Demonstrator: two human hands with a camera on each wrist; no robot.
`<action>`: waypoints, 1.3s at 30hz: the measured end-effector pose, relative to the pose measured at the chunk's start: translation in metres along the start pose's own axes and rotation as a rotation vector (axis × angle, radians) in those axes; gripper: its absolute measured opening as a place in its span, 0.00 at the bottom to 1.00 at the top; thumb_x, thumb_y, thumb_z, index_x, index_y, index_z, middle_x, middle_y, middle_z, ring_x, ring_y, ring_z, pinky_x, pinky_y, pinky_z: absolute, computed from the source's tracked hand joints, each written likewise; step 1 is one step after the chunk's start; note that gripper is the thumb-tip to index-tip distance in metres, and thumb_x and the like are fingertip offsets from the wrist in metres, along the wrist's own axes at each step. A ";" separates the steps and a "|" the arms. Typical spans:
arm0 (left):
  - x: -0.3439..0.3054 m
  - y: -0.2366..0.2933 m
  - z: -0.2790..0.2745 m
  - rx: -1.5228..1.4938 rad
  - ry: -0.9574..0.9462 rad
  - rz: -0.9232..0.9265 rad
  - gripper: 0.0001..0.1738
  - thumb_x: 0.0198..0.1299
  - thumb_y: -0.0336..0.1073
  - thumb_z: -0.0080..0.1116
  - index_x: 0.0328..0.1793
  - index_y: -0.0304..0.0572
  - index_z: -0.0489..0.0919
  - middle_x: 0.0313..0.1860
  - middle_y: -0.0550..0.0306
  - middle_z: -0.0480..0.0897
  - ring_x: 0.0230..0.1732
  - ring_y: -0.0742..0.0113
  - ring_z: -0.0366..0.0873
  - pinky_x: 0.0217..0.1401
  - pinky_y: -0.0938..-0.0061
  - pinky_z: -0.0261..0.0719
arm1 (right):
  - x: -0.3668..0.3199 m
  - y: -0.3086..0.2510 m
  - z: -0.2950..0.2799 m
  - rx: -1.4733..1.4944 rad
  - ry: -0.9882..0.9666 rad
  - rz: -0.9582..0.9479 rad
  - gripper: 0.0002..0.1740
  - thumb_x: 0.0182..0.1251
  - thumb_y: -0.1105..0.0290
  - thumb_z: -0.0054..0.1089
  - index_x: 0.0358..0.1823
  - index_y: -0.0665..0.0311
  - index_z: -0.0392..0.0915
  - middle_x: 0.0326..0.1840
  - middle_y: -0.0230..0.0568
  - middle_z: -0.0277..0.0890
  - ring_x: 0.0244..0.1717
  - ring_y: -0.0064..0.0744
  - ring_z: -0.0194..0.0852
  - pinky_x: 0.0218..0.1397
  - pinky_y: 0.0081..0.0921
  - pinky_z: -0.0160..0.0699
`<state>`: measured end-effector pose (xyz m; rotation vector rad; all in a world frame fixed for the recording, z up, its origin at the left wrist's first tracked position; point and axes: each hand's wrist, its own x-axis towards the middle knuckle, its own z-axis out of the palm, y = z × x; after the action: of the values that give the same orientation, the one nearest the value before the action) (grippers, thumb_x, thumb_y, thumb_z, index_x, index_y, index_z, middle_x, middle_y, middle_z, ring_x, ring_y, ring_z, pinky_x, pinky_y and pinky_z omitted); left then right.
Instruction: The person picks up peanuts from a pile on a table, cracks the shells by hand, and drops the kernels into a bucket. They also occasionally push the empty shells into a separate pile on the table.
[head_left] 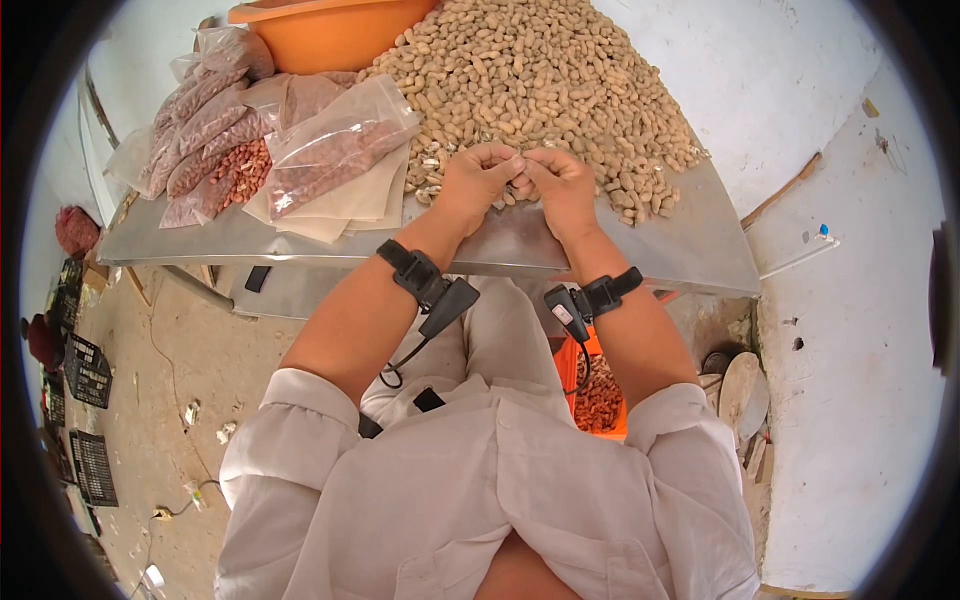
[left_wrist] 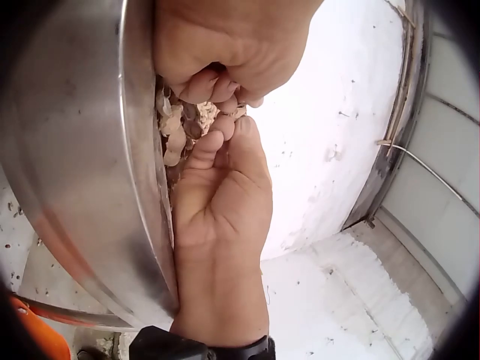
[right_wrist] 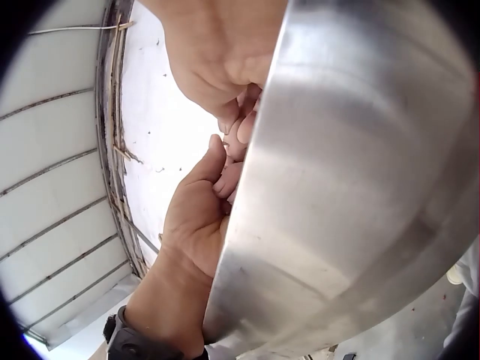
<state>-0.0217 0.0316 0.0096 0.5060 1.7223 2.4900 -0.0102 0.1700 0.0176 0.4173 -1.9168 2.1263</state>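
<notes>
Both hands meet at the front edge of the peanut heap, over the metal table. My left hand [head_left: 470,188] and right hand [head_left: 566,192] have curled fingers, with thumbs and fingertips brought together. Between them they pinch a peanut [left_wrist: 240,112], mostly covered by the fingers. In the left wrist view, the left hand [left_wrist: 232,41] is at the top and the right hand [left_wrist: 225,199] below it. Broken peanut shells [left_wrist: 174,135] lie just behind the fingers. The big heap of unshelled peanuts [head_left: 530,75] spreads beyond both hands.
Left of the heap are clear bags of reddish kernels [head_left: 335,150], flat empty bags [head_left: 340,222] and an orange tub [head_left: 330,35]. The table's metal edge [head_left: 500,268] runs in front of the body. Under the right arm is an orange crate [head_left: 567,370] containing reddish-brown pieces.
</notes>
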 end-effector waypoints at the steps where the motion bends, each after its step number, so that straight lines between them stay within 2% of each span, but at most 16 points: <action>1: 0.000 -0.001 -0.001 -0.006 0.007 -0.002 0.09 0.58 0.35 0.59 0.42 0.38 0.78 0.30 0.65 0.79 0.24 0.82 0.67 0.23 0.88 0.61 | 0.000 0.001 -0.001 0.018 -0.002 -0.001 0.05 0.60 0.78 0.57 0.35 0.72 0.78 0.25 0.38 0.77 0.24 0.21 0.74 0.26 0.16 0.75; 10: 0.002 -0.004 -0.004 -0.065 0.007 -0.019 0.09 0.59 0.33 0.58 0.44 0.38 0.77 0.31 0.64 0.78 0.24 0.82 0.67 0.23 0.87 0.61 | 0.007 0.010 -0.007 0.346 -0.012 0.110 0.06 0.60 0.78 0.57 0.38 0.71 0.76 0.26 0.41 0.77 0.25 0.26 0.77 0.26 0.20 0.77; 20: 0.002 -0.004 -0.006 -0.109 0.059 0.000 0.09 0.59 0.32 0.58 0.43 0.36 0.77 0.29 0.62 0.77 0.22 0.81 0.66 0.21 0.87 0.60 | 0.010 0.011 -0.013 0.544 -0.067 0.261 0.11 0.61 0.81 0.49 0.45 0.75 0.73 0.36 0.45 0.74 0.32 0.34 0.77 0.34 0.24 0.80; 26: 0.003 -0.009 -0.002 0.328 0.168 0.302 0.09 0.57 0.29 0.58 0.44 0.35 0.80 0.32 0.60 0.79 0.27 0.76 0.74 0.29 0.83 0.71 | 0.009 0.000 -0.007 0.613 -0.055 0.407 0.22 0.53 0.90 0.37 0.51 0.78 0.68 0.42 0.48 0.70 0.40 0.37 0.73 0.41 0.26 0.79; 28: -0.002 -0.005 0.003 0.514 0.176 0.446 0.09 0.55 0.28 0.57 0.43 0.37 0.81 0.32 0.58 0.79 0.30 0.71 0.76 0.32 0.80 0.73 | 0.007 0.000 -0.005 0.645 -0.070 0.403 0.25 0.49 0.91 0.35 0.52 0.78 0.67 0.44 0.49 0.69 0.42 0.36 0.72 0.42 0.26 0.79; 32: -0.004 -0.006 0.005 0.782 0.212 0.683 0.10 0.52 0.26 0.56 0.40 0.42 0.82 0.31 0.52 0.79 0.31 0.59 0.78 0.34 0.71 0.75 | 0.008 0.007 -0.006 0.649 -0.107 0.390 0.24 0.49 0.90 0.34 0.51 0.78 0.68 0.44 0.48 0.69 0.42 0.35 0.72 0.42 0.26 0.79; 35: -0.006 -0.004 0.009 0.803 0.194 0.694 0.11 0.51 0.24 0.55 0.40 0.43 0.82 0.29 0.52 0.78 0.31 0.56 0.77 0.34 0.70 0.75 | 0.006 0.007 -0.004 0.646 -0.076 0.394 0.21 0.53 0.89 0.36 0.49 0.77 0.69 0.42 0.47 0.70 0.40 0.34 0.73 0.42 0.26 0.79; 39: -0.003 -0.008 0.005 0.862 0.159 0.711 0.12 0.52 0.23 0.55 0.42 0.42 0.82 0.33 0.54 0.79 0.33 0.62 0.78 0.36 0.74 0.75 | 0.004 0.004 -0.001 0.665 -0.029 0.400 0.15 0.58 0.85 0.41 0.47 0.74 0.70 0.39 0.44 0.72 0.37 0.34 0.73 0.39 0.26 0.78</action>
<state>-0.0181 0.0385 0.0031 1.1629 3.1036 1.9824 -0.0150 0.1709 0.0153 0.1823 -1.3330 3.0221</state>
